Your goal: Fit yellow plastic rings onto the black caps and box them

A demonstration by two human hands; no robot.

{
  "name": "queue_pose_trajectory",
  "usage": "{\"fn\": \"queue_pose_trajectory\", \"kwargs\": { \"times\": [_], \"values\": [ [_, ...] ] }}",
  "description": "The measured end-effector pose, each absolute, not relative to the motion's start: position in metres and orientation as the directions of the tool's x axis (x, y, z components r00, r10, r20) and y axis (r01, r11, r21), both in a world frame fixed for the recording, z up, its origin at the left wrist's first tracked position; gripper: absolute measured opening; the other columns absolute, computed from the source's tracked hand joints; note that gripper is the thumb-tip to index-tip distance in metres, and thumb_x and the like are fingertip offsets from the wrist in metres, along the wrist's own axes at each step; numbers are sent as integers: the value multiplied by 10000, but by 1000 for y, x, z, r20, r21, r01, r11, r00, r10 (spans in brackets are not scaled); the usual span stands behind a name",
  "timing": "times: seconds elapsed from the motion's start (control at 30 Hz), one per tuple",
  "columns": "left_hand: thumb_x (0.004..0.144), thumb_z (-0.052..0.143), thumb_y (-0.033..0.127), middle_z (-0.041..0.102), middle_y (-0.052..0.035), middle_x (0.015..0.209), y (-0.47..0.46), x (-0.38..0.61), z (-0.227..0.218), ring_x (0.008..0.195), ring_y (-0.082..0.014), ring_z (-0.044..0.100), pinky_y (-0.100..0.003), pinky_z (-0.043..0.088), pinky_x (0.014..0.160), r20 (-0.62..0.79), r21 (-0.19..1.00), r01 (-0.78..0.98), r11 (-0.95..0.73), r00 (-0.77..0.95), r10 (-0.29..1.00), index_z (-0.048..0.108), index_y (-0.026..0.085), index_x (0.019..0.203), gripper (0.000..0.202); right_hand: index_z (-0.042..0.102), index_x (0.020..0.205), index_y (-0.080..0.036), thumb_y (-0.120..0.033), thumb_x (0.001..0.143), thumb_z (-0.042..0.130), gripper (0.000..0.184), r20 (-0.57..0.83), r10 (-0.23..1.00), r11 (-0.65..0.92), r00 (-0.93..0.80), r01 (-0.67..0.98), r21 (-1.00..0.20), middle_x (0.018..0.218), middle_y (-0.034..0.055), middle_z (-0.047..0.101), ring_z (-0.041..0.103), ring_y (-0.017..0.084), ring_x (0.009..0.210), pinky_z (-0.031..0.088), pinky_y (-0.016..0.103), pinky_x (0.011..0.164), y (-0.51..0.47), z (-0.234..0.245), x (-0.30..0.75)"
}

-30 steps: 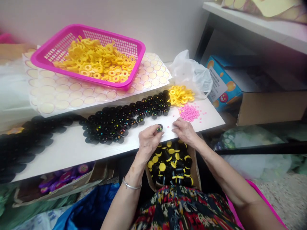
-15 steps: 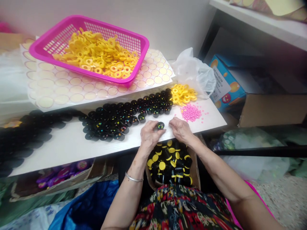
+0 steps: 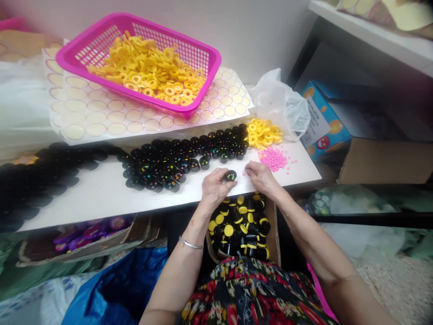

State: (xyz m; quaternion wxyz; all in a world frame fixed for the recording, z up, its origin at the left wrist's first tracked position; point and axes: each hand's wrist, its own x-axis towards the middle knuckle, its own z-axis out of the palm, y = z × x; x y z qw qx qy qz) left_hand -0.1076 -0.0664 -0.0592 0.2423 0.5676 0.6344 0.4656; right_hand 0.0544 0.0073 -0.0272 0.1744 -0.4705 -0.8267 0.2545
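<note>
My left hand (image 3: 216,186) pinches a round black plastic cup (image 3: 230,175) mouth-up at the white tabletop (image 3: 98,189), I'd guess against spills; right hand (image 3: 262,176) bunched by tiny pink beads (image 3: 272,159), can't tell if gripping.

The person's left hand (image 3: 214,186) is gripping a small black cup (image 3: 231,176) above the white table (image 3: 111,194), its open top facing up and showing coloured bits inside. The right hand (image 3: 262,176) is hovering just beside it, thumb and fingertips bunching together near one pink bead (image 3: 244,173)—whether they are pinching anything is hard to tell. Beyond that hand, a pile of pink beads (image 3: 272,159) is lying before some yellow ring pieces (image 3: 264,133). More black cups (image 3: 179,158) are standing in a cluster to the left—a pink basket (image 3: 189,109) is sitting behind them.
</note>
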Motion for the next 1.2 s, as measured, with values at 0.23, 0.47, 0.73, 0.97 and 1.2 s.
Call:
{"fn": "queue_pose_trajectory", "kwargs": {
  "times": [0.23,0.47,0.73,0.97,1.2],
  "values": [
    [632,723,285,589,21,783,-66,-108,-63,661,-99,509,-211,394,604,222,876,475,-85,-239,945,657,200,865,256,638,779,-179,-214,803,491,152,35,839,499,-543,743,-447,814,35,541,509,147,731,346,247,633,1,-31,53],
    [650,712,301,585,22,763,-67,-107,-60,657,-98,516,-210,395,608,228,867,490,-89,-231,946,665,205,840,218,594,785,-174,-189,833,467,137,253,833,528,-491,572,-628,791,25,521,517,138,756,389,243,691,-7,-27,43],
    [682,654,289,584,31,758,-69,-108,-52,656,-96,506,-204,393,616,190,850,524,-55,-208,959,670,235,859,186,630,745,-185,-157,812,514,137,275,707,680,-651,520,-517,776,27,527,488,158,798,389,264,700,-9,-14,25],
    [666,628,224,579,37,746,-68,-109,-56,663,-103,511,-210,386,612,202,839,540,-62,-203,958,666,240,856,194,618,683,-168,-146,831,472,209,193,684,715,-703,596,-366,757,43,521,458,161,760,366,271,671,-13,-4,20],
    [671,620,237,609,27,790,-66,-111,-54,666,-105,524,-210,384,617,181,827,559,-51,-180,967,670,232,844,181,598,633,-159,-93,794,488,206,192,797,576,-573,624,-528,721,22,479,467,140,740,363,253,659,-18,-6,19]
  ]
}}
